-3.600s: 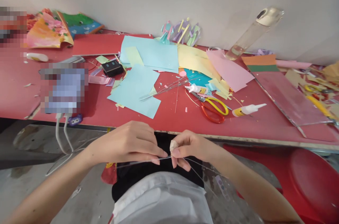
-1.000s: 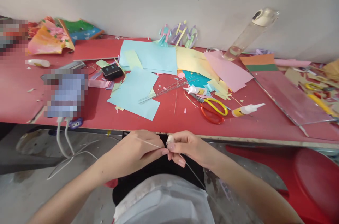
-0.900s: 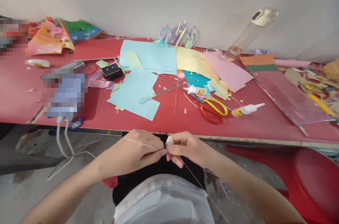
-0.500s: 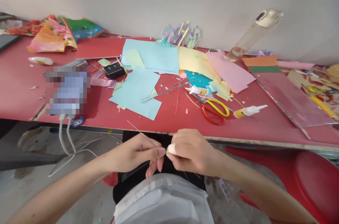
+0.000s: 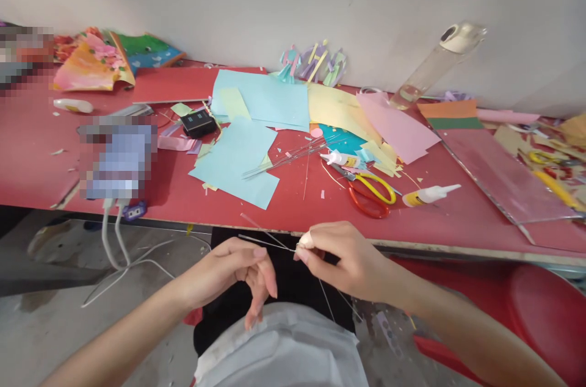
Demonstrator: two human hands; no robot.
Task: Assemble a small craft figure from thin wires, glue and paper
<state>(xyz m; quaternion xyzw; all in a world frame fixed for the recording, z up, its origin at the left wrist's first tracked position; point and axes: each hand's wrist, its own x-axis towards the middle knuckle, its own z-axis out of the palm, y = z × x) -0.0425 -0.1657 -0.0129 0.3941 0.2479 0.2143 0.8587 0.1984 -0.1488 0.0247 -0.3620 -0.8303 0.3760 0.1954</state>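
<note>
My right hand (image 5: 344,257) pinches several thin wires (image 5: 270,244) between thumb and forefinger, just in front of the table edge. A pale wrap (image 5: 305,240) covers one of its fingertips. Two wire ends fan out to the left and others hang down over my lap. My left hand (image 5: 233,272) is apart from the pinch, its fingers loosely spread with nothing in them, just below the wire ends. On the table beyond lies a bundle of similar wires (image 5: 293,157), partly over light blue paper (image 5: 238,155). Scissors (image 5: 368,190) with red and yellow handles rest nearby.
Glue bottles (image 5: 428,195) lie around the scissors. Yellow paper (image 5: 343,107) and pink paper (image 5: 396,124) cover the table's back. A clear bottle (image 5: 430,72) leans against the wall beside paper figures (image 5: 315,62). White cables (image 5: 106,234) hang at left; a red stool (image 5: 544,314) stands at right.
My left hand has let go of the wires, moved left and spread its fingers. The right hand keeps its pinch, and more of the wires now shows.
</note>
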